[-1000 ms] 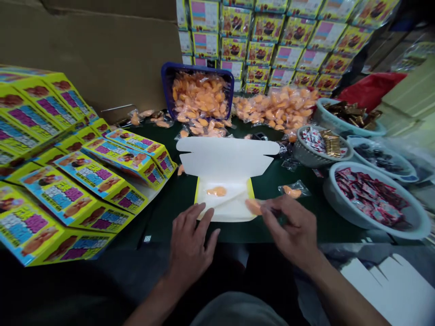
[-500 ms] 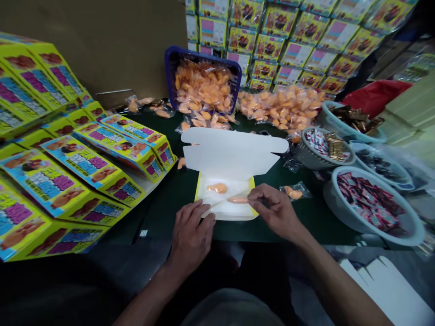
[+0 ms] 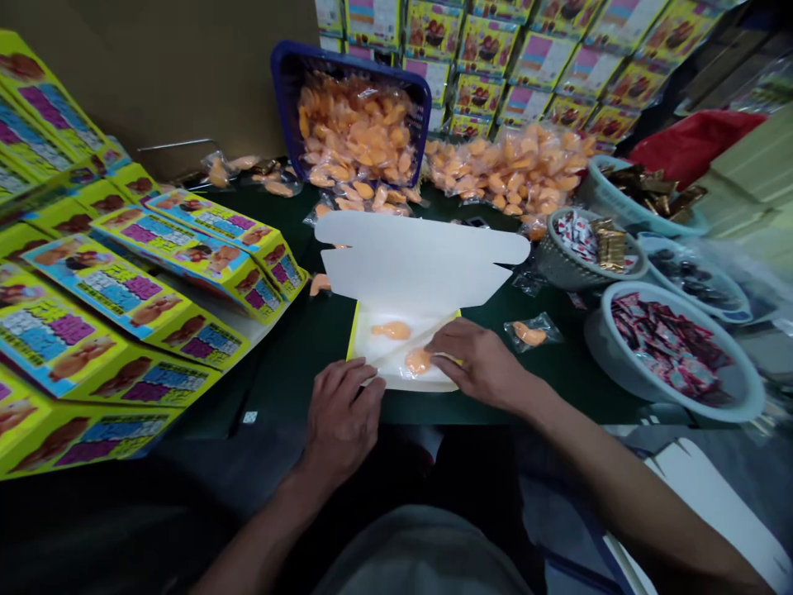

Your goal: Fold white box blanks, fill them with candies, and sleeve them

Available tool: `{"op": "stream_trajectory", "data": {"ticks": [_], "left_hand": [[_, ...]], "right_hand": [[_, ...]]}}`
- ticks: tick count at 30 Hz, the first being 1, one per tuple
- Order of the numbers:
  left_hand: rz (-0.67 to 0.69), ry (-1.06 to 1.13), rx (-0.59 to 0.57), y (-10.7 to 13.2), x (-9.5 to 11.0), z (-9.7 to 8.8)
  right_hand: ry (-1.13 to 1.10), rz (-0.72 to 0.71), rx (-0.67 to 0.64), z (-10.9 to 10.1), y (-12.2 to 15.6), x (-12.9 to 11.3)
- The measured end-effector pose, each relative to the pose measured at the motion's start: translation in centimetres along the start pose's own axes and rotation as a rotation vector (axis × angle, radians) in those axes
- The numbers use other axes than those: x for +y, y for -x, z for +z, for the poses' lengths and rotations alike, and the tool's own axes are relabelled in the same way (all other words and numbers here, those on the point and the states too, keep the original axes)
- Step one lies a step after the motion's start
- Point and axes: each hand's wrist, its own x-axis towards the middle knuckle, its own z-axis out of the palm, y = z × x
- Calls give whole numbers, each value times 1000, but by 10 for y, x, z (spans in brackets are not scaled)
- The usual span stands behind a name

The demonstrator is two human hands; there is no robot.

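An open cardboard box (image 3: 427, 258), white inside with yellow sides, stands in front of me with its lid raised to the back. Inside it lies an orange drumstick-shaped piece (image 3: 391, 330). My right hand (image 3: 480, 362) reaches over the right wall and pinches a second orange piece in clear wrap (image 3: 417, 361), low over the box floor. At the front left corner, my left hand (image 3: 345, 405) grips the box wall with bent fingers and thumb. One more wrapped orange piece (image 3: 530, 333) lies on the table to the right.
A blue basket (image 3: 280, 107) of wrapped orange pieces tips forward at the back, beside a loose heap (image 3: 508, 169). Bowls of small packets, including a large pale one (image 3: 610, 355), stand right. Printed yellow boxes (image 3: 142, 289) fill the left; more (image 3: 489, 49) are stacked behind.
My right hand has moved slightly left and further over the box, turning the wrapped piece so its broad side shows. The view has shifted a little; my left hand stays at the box corner.
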Motion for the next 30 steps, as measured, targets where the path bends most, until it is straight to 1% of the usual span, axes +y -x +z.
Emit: {"op": "stream_trajectory", "data": {"ticks": [3,4,5,6,7,9,10,12,13,15,17,18,20,21,23,25,26,27,29,30], "left_hand": [[6,-24,-20,0,2,-1],[8,-34,-24,1,3,-1],[9,-43,-28,1,4,-2],[7,-52,-32,1,6,-2],[6,-57,-36,1,8,-2],[-1,-64,-36,2,13,-2],[-9,-66,-33,2,16,-1],[-31,-63,-24,2,23,1],[-39,-58,-21,2,26,3],[-45,-47,-21,-1,31,8],[-45,-51,-29,-7,33,15],[-44,-57,-37,-11,32,19],[-37,-73,-51,-19,30,24],[-28,-82,-54,-23,30,25],[0,-106,-45,-25,31,23],[24,-142,-15,-19,29,20],[31,-163,1,-14,25,19],[31,-160,55,-7,17,20],[68,-9,102,6,-2,26],[82,103,81,11,-11,29]], "right_hand": [[104,23,-115,16,-13,-2],[125,21,-122,19,-15,-3],[129,11,-101,20,-15,-4],[117,-4,-40,19,-13,-5],[92,-17,53,16,-9,-7],[39,1,301,9,9,-12],[24,35,426,5,22,-15],[40,146,621,4,52,-20],[47,228,671,7,69,-22],[50,383,761,19,100,-19],[71,494,788,36,124,-11],[86,524,785,45,132,-6],[96,528,779,59,139,-1],[82,514,776,62,139,-1],[15,482,779,63,135,-6],[-67,474,793,58,128,-11],[-109,491,796,55,124,-11],[-137,508,805,52,121,-9],[-139,555,831,49,116,-3],[-124,578,843,48,115,0]]}}
